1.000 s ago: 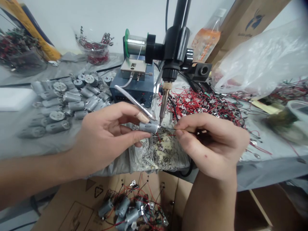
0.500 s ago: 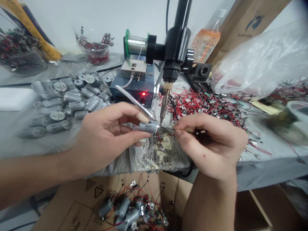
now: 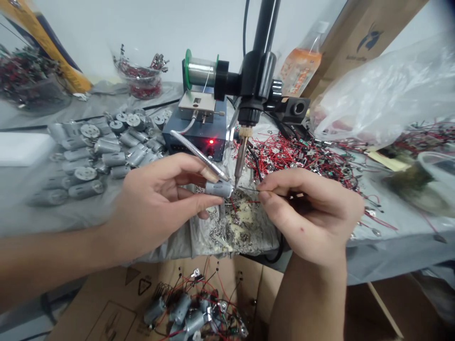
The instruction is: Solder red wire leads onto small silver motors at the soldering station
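Between the thumb and fingers of my left hand is a small silver electric motor, lying sideways with its terminal end to the right. My right hand pinches a thin black wire, whose tip points left at the motor's end. The soldering iron hangs from its stand, its tip down at the motor's terminal end. Just above the motor ends the metal solder feed tube. Whether wire and terminal touch is too small to tell.
Behind stands the solder feeder box with a solder spool. Loose motors pile at left, red and black wires at right. Solder scraps litter the surface below my hands. Wired motors lie in a cardboard box.
The view has shifted slightly. Both hands keep their grips, and the wire's tip now sits a little farther right of the motor's end.
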{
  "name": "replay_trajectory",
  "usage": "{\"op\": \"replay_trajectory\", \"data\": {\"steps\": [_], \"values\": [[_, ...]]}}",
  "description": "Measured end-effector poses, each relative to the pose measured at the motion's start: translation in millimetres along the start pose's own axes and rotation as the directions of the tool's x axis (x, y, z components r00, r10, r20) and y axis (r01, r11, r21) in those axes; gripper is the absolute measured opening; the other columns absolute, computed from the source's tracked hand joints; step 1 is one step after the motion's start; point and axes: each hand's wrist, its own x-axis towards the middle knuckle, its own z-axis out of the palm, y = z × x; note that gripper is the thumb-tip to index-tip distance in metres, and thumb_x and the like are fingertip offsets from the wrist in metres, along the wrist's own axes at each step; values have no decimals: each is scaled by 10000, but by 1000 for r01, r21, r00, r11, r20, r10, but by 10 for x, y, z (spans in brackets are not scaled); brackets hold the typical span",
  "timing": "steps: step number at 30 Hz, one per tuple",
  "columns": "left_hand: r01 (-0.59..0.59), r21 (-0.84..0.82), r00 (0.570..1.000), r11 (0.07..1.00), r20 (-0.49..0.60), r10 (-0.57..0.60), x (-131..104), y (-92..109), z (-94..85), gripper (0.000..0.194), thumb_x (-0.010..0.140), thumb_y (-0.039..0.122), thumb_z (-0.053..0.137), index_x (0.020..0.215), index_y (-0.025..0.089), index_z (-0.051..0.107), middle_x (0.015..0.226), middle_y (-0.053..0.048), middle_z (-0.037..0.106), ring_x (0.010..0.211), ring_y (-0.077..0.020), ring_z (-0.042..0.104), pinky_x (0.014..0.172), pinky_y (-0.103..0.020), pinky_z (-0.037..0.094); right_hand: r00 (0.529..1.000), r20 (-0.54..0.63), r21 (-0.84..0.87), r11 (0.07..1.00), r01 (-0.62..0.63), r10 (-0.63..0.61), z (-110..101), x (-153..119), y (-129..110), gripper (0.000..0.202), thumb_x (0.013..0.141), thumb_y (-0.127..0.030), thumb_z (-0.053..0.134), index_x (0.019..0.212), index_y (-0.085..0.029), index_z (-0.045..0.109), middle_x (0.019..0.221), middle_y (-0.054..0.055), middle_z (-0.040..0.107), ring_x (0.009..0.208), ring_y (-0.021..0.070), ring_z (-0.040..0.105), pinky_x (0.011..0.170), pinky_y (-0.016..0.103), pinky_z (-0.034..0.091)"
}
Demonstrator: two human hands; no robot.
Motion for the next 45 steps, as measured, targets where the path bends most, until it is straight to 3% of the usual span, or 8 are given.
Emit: {"op": "replay_trajectory", "data": {"steps": [7, 22, 28, 37, 45], "values": [[-41, 32, 999, 999, -22, 42, 6, 9, 8, 263, 850, 24, 1046, 969, 224, 923, 1029, -8, 969, 787, -189, 932, 647, -192, 791, 1000, 8, 19, 1000, 12, -13, 2, -13, 20, 191, 917, -76, 793, 905, -259, 848, 671, -60, 690, 525, 106, 553, 494, 245, 456], [-72, 122, 996, 990, -44, 77, 9, 16, 4, 293, 816, 46, 1062, 982, 269, 969, 1008, 18, 971, 807, -158, 927, 804, -156, 789, 1000, -4, 8, 1000, 23, -23, 12, 8, -3, 165, 931, -102, 812, 877, -257, 831, 625, -62, 640, 500, 112, 526, 467, 259, 408], [-64, 105, 997, 992, -39, 68, 4, -10, 2, 275, 834, 67, 1071, 984, 265, 955, 1021, 13, 977, 798, -177, 931, 698, -169, 784, 1000, 9, 8, 1000, 21, -21, 16, 32, -19, 156, 908, -113, 796, 872, -260, 833, 638, -56, 688, 493, 116, 552, 454, 262, 412], [-62, 118, 997, 991, -41, 68, -1, -6, 3, 301, 836, 54, 1063, 983, 294, 957, 1043, 38, 987, 842, -156, 932, 720, -142, 768, 1000, 10, 43, 999, 12, -12, 29, 51, -42, 171, 888, -85, 795, 848, -251, 805, 639, -72, 651, 505, 90, 524, 466, 246, 361], [-55, 94, 998, 994, -39, 58, 4, 10, -4, 303, 829, 24, 1055, 979, 236, 900, 1027, 2, 984, 846, -170, 951, 725, -140, 773, 999, 24, 37, 999, 23, -24, 15, 33, -11, 172, 898, -75, 794, 882, -244, 817, 655, -70, 658, 514, 84, 532, 473, 239, 382]]}}
